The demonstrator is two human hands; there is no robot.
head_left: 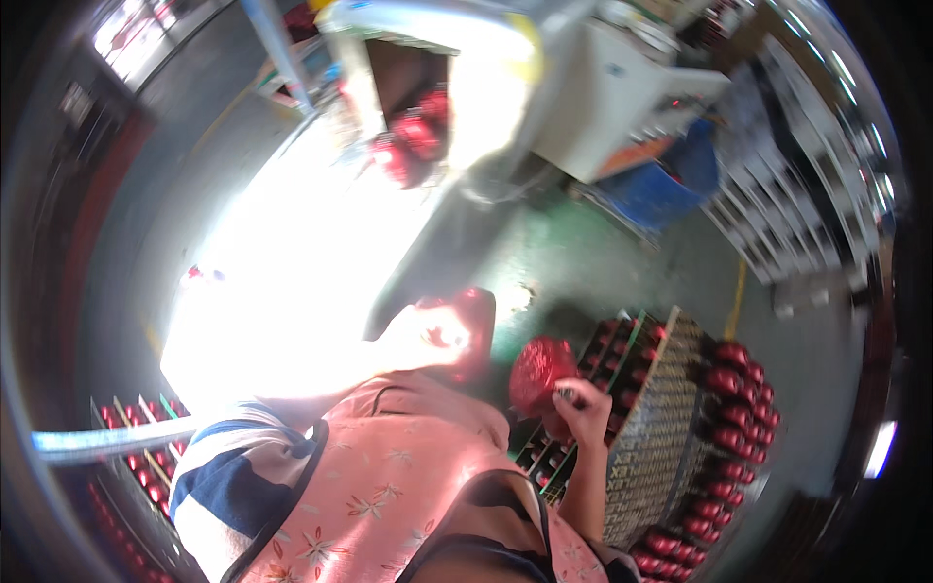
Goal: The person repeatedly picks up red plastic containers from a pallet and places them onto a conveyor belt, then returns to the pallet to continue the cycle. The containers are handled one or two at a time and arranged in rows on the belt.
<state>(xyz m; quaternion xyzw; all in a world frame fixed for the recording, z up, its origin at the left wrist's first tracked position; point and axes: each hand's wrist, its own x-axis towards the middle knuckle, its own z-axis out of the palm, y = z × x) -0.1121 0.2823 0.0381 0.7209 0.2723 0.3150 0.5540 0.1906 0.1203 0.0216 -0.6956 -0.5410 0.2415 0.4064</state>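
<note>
red baubles, one at each of my two hands

pink floral apron (389, 486) fills the lower middle of my view, with a navy-and-white striped sleeve (238, 486) on my left arm. my hands are apart from each other, both in front of the apron. my right hand (585, 413) is pinched on the top of a crinkly red bauble (541, 374), thumb and fingertips closed around a small silvery bit there; the bauble hangs just beside some divided trays (612, 374) of smaller red balls. my left hand (413, 340) is up against a smooth, shiny red bauble (476, 330), but glare washes out the fingers, so i can't tell how they close on it.

to my left, strong light whitens a long surface (282, 262). at its far end, more red ornaments (416, 136) sit at the mouth of an open-fronted box (397, 73). on my right, a printed cardboard sheet (651, 437) leans along the trays, with rows of red balls (734, 408) beyond it. farther off, a blue tub (661, 189) and white slotted racks (782, 185) stand on the green-grey floor (544, 219).
</note>
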